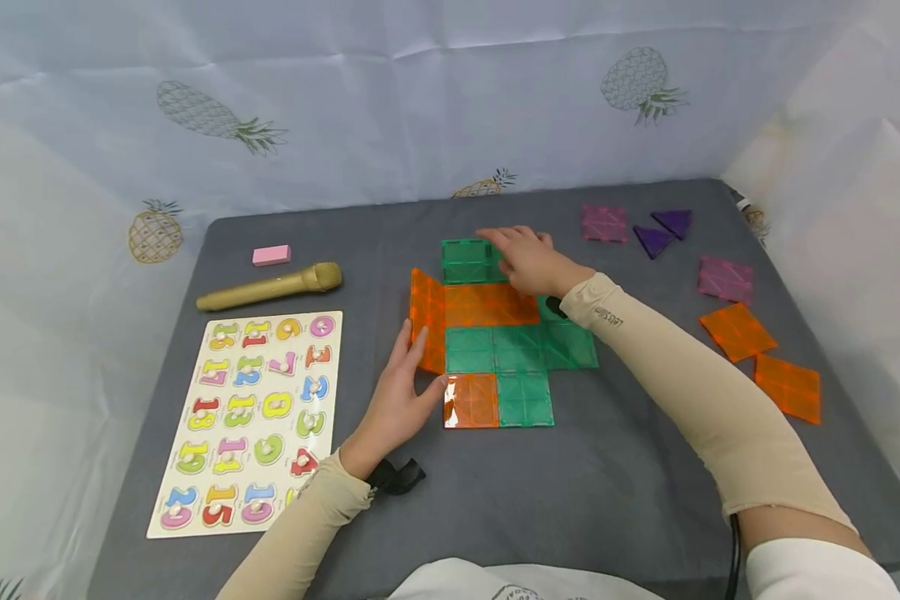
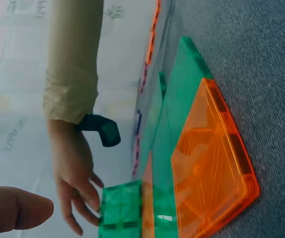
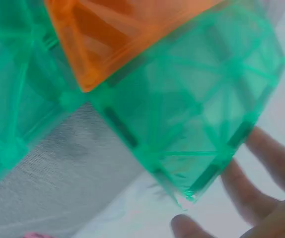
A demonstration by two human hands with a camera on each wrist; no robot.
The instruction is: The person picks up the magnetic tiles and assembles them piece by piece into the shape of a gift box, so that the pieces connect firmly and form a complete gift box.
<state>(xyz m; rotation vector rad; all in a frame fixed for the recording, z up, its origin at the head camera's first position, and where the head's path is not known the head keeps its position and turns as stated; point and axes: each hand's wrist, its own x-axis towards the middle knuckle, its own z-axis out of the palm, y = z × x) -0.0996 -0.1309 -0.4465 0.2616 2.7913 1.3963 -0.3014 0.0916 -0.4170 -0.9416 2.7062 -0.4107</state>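
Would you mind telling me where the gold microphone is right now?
In the head view, the gold microphone lies on the left side of the grey table, between the pink block behind it and the number puzzle in front.

Back grn tiling [image 1: 462, 262] part-hid, shirt [image 1: 457, 581] cropped

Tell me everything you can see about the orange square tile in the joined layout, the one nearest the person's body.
The orange tile is a see-through, glossy square that looks like plastic, with rounded corners, crossing ribs inside and dark oblong inserts along its rim. It lies flat on the grey cloth, with bright glare on its left side. One green square adjoins its right edge, and more green adjoins its far edge. The left thumb's tip is near its far-left corner; contact there is unclear.
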